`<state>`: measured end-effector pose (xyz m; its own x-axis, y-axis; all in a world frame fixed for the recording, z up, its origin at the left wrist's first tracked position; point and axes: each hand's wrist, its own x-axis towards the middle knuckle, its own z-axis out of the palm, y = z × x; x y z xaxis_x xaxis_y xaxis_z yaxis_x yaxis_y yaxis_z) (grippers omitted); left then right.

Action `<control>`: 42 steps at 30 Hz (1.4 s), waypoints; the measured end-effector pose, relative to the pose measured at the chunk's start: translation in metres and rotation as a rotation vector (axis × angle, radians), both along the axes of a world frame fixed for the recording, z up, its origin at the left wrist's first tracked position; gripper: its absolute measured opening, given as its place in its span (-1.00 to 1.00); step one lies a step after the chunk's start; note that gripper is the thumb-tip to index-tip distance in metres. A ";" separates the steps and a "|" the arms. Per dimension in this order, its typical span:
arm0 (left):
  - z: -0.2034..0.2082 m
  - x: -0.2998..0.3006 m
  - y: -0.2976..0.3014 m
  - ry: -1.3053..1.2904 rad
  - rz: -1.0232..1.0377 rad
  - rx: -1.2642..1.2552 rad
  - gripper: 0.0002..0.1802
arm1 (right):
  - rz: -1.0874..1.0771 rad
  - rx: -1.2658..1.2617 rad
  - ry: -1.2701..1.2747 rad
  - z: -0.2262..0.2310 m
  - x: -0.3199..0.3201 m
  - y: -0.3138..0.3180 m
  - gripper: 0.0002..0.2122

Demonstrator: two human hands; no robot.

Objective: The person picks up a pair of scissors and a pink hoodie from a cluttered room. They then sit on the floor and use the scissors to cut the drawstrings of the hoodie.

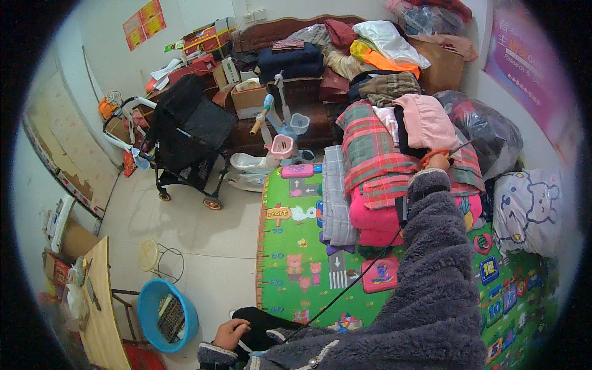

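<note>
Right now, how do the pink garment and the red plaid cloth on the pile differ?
Colour: the pink garment is plain; the red plaid cloth is checked with greyish green. Size: the red plaid cloth shows a larger area than the pink garment. Position: the pink garment lies on top; the red plaid cloth lies lower, showing on both sides. Both are near the right hand.

A plush dark grey jacket (394,327), its pile ridged along the right sleeve (435,259), covers torso and arms. Pale trim (427,173) edges the cuffs at the left hand (231,333) and right hand (438,162), and the front, beside a small round button (313,362). Black legwear (262,324) shows below; a thin black cable (351,285) runs to a small black box (402,209) at the right sleeve
</note>
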<state>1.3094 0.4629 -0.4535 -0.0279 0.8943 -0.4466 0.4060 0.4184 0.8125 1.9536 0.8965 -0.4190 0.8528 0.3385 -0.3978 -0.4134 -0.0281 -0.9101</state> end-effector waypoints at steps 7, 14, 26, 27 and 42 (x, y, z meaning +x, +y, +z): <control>-0.005 -0.007 0.002 -0.042 -0.023 -0.039 -0.74 | 0.482 1.165 -0.177 0.125 -0.109 -0.065 -0.76; 0.001 -0.014 0.037 0.102 -0.123 0.247 -0.70 | 1.742 1.314 -0.031 0.214 -0.268 -0.211 -0.76; -0.008 -0.039 -0.024 0.081 -0.123 0.319 0.00 | 2.147 0.814 -0.849 0.178 -0.424 -0.274 -0.80; -0.004 -0.040 -0.028 0.153 -0.132 0.480 0.00 | 2.062 0.834 -0.865 0.184 -0.424 -0.273 -0.80; -0.026 -0.032 0.004 0.406 -0.113 0.708 -0.36 | 0.868 0.113 -1.086 0.115 -0.266 -0.291 -0.83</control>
<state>1.2772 0.4667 -0.4796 0.0415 0.9674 0.2500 0.7342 -0.1992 0.6490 1.6878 0.6058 -0.3041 0.2175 0.8972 0.3842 0.6038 0.1856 -0.7752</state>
